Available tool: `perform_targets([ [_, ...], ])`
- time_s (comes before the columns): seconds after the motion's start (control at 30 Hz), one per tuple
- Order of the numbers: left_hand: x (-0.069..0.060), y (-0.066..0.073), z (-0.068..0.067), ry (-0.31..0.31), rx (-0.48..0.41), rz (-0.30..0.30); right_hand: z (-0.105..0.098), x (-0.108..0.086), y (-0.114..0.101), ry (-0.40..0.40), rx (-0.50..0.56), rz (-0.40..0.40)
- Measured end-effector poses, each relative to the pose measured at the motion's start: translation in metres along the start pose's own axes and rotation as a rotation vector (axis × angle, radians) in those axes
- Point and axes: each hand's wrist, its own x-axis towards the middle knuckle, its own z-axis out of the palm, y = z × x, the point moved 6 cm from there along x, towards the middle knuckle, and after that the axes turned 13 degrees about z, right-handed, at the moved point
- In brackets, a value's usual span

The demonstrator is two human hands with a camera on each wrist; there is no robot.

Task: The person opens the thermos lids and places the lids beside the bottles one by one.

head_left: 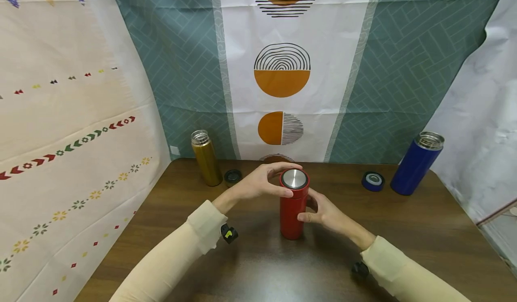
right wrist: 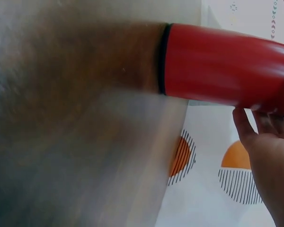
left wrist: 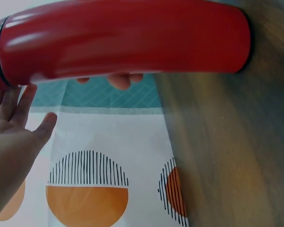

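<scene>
A red thermos (head_left: 291, 221) with a silver-topped lid (head_left: 294, 179) stands upright on the table, between both hands. My left hand (head_left: 262, 181) curves around the lid, thumb in front and fingers reaching behind. Lower down, my right hand (head_left: 329, 214) grips the thermos body, its thumb on the near side. The left wrist view shows the red body (left wrist: 132, 40) lying across the picture, with the left hand (left wrist: 14, 137) at the lid end. In the right wrist view the right hand (right wrist: 274, 158) touches the body (right wrist: 213, 66); part of its grip is cut off by the frame.
At the back left stands a lidless gold thermos (head_left: 208, 160) beside a dark cap (head_left: 233, 177). A lidless blue thermos (head_left: 416, 165) stands at the back right, its blue cap (head_left: 373, 181) to its left. A patterned curtain (head_left: 186, 68) hangs behind the brown table (head_left: 266, 270).
</scene>
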Motion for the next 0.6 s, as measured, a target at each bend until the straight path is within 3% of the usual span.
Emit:
perform_targets([
  [0.27,-0.004,-0.004,0.008,0.180,0.042,0.014,0.004,-0.002,0.003,0.069,-0.046,-0.010],
  [0.37,-0.007,-0.004,0.011,0.215,0.057,0.006,0.004,-0.003,0.004,0.076,-0.061,-0.017],
  [0.47,-0.008,-0.003,0.012,0.188,0.047,-0.002,0.003,-0.003,0.003,0.074,-0.062,-0.024],
  [0.6,-0.009,-0.001,0.008,0.081,0.024,0.005,0.003,-0.002,0.003,0.065,-0.064,-0.029],
])
